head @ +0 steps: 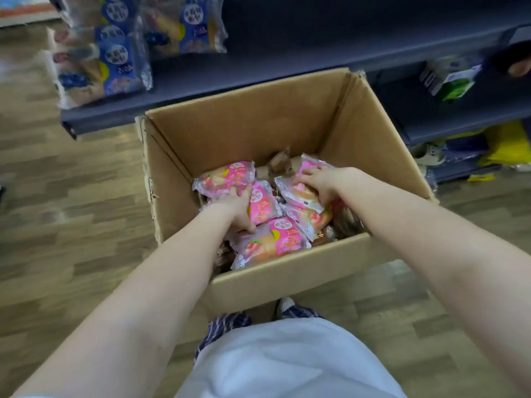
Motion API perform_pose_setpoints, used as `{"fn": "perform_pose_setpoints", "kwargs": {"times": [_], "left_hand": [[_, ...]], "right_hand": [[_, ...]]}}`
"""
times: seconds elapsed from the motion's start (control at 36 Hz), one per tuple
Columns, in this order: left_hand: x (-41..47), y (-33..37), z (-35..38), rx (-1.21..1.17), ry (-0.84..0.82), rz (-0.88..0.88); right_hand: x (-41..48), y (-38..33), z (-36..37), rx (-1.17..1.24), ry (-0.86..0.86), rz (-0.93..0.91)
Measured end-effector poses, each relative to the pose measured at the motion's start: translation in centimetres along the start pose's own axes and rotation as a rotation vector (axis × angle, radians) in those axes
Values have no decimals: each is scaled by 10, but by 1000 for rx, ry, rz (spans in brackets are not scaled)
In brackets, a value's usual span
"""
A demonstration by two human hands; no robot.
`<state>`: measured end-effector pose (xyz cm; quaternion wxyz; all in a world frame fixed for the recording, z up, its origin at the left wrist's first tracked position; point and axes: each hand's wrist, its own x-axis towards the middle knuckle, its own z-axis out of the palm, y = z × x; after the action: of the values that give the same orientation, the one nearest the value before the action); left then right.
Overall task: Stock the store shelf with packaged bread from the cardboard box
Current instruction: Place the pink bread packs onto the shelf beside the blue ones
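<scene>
An open cardboard box [287, 278] stands on the floor before me, holding several pink bread packages and a few brown ones. My left hand [237, 208] is down inside, its fingers closed around a pink bread package [225, 178] at the back left. My right hand [319, 182] grips another pink bread package [300, 196] at the right side of the box. A further pink package [270, 242] lies at the near wall. The dark shelf [258, 73] runs behind the box, with blue bread packages [115, 67] standing at its left end.
Wood-pattern floor [71, 211] surrounds the box. To the right, lower dark shelves hold a green-and-white pack [454, 81] and yellow goods [505, 145]. Another person's hand [520, 67] shows at the far right edge. My feet stand right behind the box.
</scene>
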<state>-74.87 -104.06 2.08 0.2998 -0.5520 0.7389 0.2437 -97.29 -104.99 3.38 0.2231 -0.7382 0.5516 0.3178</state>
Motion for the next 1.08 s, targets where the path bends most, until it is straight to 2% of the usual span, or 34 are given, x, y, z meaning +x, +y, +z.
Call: {"fn": "perform_pose_setpoints", "kwargs": {"times": [0.19,0.42,0.64,0.78,0.86,1.08], "left_hand": [[5,-4,0,26,-6,-20],[0,4,-8,34,17,44],[0,8,-17,69,106,81],[-1,4,-28,14,281,23],[0,7,-31,-82,338,18],[0,13,-22,-176,263,38]], "right_hand": [[7,-1,-1,78,152,42],[5,-2,-2,325,252,62],[7,-3,-3,434,363,94],[5,4,-5,519,481,210],[5,7,-2,583,484,256],[7,15,2,694,415,307]]}}
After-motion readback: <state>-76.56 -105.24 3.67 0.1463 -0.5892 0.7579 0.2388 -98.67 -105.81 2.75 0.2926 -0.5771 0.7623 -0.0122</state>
